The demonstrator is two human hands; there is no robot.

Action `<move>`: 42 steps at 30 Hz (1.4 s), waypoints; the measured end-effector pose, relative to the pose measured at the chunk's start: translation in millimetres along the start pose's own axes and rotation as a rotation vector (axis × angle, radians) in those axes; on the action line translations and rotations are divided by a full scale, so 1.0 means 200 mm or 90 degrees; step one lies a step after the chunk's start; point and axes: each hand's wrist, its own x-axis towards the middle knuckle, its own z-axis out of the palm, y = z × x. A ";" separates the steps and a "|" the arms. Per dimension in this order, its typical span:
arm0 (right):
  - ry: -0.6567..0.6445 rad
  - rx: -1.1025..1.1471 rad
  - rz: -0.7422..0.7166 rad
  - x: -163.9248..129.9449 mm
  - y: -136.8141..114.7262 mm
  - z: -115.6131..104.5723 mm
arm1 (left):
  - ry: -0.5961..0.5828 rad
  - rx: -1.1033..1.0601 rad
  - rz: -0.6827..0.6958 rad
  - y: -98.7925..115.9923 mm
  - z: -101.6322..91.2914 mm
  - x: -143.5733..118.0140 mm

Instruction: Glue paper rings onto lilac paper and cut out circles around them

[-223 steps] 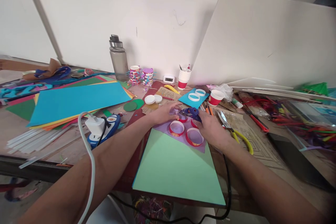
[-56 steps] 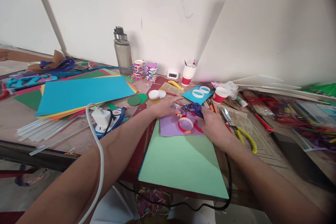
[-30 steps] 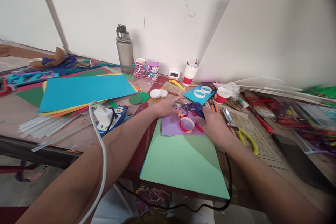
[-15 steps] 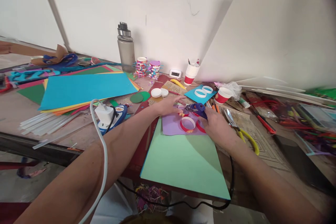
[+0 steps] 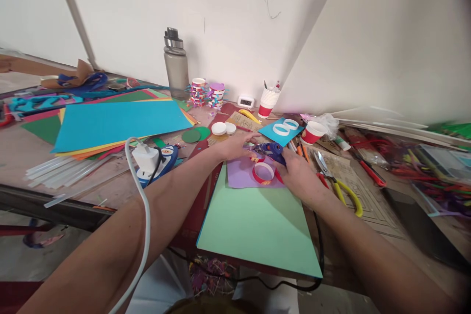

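At frame centre the right hand (image 5: 300, 176) is closed around a blue glue gun (image 5: 272, 150), its nozzle over a purple sheet (image 5: 241, 175) beside a red ring (image 5: 263, 172). The left hand (image 5: 235, 146) lies open, pressing the sheet's far edge. The green sheet (image 5: 257, 225) below offers bare room. Since the earlier frames both hands have barely shifted. Further rings are hidden beneath the hands.

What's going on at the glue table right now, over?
Right hand gripping blue glue gun. Left hand steadying red paper ring on purple sheet. Second red ring close beside.
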 end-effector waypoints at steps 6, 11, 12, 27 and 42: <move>0.002 -0.056 0.011 -0.01 0.03 0.00 | -0.017 -0.020 -0.025 0.04 -0.01 -0.01; -0.030 -0.126 0.033 -0.06 0.00 -0.05 | -0.030 -0.015 -0.023 0.06 -0.01 -0.01; -0.034 -0.133 0.037 -0.07 -0.01 -0.06 | -0.031 -0.007 -0.024 0.06 -0.01 -0.01; -0.015 0.000 0.004 -0.01 -0.02 0.00 | -0.001 0.003 -0.005 0.00 0.00 0.00; 0.013 -0.058 0.023 -0.07 0.03 -0.08 | -0.027 0.007 -0.023 0.05 -0.01 -0.02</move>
